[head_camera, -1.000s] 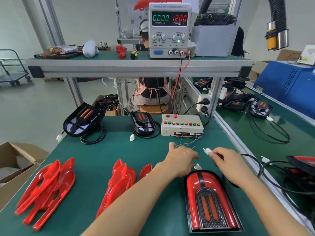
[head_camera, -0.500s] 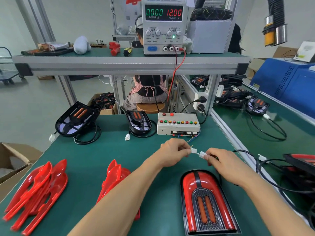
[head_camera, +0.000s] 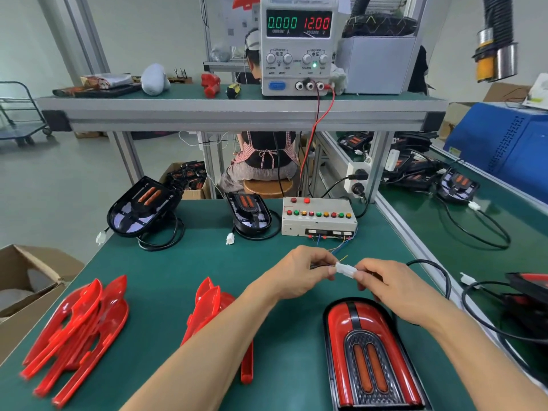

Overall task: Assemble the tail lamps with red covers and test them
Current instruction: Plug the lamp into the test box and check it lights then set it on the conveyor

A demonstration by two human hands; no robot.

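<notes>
Hands are meeting above the desk [head_camera: 184, 271]: left hand [head_camera: 299, 274] and right hand [head_camera: 394, 287] are each pinching the white connector [head_camera: 345, 269] beyond the assembled tail lamp [head_camera: 370, 354].

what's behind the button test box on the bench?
Behind the test box: a wooden stool with a seated person, black plugs in an outlet strip on the frame post, and red and black leads rising to the power supply. The box's rear face is hidden.

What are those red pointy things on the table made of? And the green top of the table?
The red covers look like shiny moulded plastic: light glints off their smooth curved edges, and they keep thin cut-out shapes. The green table top looks like a matte rubbery or vinyl mat, since it shows no glare, though the exact material cannot be told.
</notes>
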